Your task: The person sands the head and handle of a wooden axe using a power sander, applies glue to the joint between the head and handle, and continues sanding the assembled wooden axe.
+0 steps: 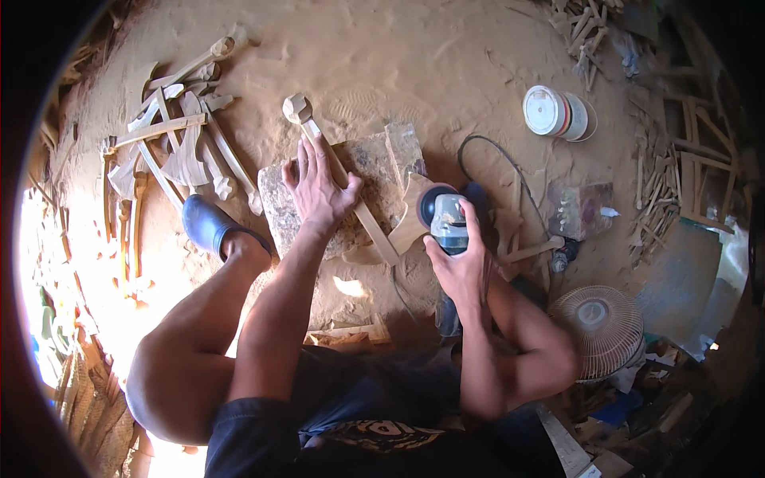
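On stone slab (280,209) | left hand (317,185) flat, pinning wooden piece (351,179) | right hand (458,263) gripping sander (445,217) at its edge

One head-worn fisheye view looks steeply down — close over the knees, onto sawdust-covered ground (446,56).

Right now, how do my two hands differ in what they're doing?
The left hand lies flat, fingers spread, pressing the long wooden piece onto the block. The right hand is curled around the power sander, whose disc meets that piece's wide end. Both are bare and work the same piece.
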The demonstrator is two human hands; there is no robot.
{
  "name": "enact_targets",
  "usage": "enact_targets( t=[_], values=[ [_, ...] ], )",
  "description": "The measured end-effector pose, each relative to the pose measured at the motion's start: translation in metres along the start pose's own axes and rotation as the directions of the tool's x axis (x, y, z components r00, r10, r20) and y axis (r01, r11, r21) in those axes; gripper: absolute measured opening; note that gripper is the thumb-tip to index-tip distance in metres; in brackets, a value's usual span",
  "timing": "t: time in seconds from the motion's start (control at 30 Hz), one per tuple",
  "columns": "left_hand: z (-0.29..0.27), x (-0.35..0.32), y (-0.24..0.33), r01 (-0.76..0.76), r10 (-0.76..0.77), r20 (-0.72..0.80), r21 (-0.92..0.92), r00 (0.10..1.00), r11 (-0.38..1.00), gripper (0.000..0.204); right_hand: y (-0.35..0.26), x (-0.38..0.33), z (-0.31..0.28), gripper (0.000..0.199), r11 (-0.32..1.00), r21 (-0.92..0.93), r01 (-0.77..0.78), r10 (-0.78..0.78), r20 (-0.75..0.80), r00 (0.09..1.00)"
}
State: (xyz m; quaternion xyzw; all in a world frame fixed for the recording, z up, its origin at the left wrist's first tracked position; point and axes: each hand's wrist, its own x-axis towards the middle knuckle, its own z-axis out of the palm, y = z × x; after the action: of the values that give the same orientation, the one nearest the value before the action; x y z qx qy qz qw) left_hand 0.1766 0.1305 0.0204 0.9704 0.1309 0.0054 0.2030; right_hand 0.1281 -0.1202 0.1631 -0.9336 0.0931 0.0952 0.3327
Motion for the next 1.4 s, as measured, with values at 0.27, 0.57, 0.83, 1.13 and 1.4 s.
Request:
enact_targets(
  t=[0.27,0.57,0.83,1.13,1.4],
  values=[
    [0.007,-0.001,-0.005,-0.015,0.013,-0.045,-0.041,0.999,0.999,0.113,-0.001,-0.002,0.004,0.083,0.994,-0.086,-0.072,0.078,0.060,0.995],
    [0.008,0.001,-0.003,-0.029,0.029,-0.065,-0.005,0.997,1.000,0.113,0.029,-0.025,-0.018,0.081,0.987,0.113,-0.118,0.134,-0.146,0.980],
    [0.008,-0.001,0.002,-0.038,0.036,-0.075,-0.027,0.997,0.999,0.109,0.015,-0.011,0.007,0.086,0.999,-0.023,-0.024,0.025,0.043,0.999],
    [0.010,0.000,0.002,-0.044,0.042,-0.096,-0.017,0.994,0.999,0.109,0.032,-0.043,-0.012,0.083,0.967,0.040,-0.252,0.255,-0.152,0.955],
    [0.013,-0.003,0.004,-0.050,0.049,-0.075,-0.018,0.996,0.999,0.108,0.042,-0.038,-0.025,0.084,0.968,0.192,-0.160,0.196,-0.188,0.962]
  ],
)
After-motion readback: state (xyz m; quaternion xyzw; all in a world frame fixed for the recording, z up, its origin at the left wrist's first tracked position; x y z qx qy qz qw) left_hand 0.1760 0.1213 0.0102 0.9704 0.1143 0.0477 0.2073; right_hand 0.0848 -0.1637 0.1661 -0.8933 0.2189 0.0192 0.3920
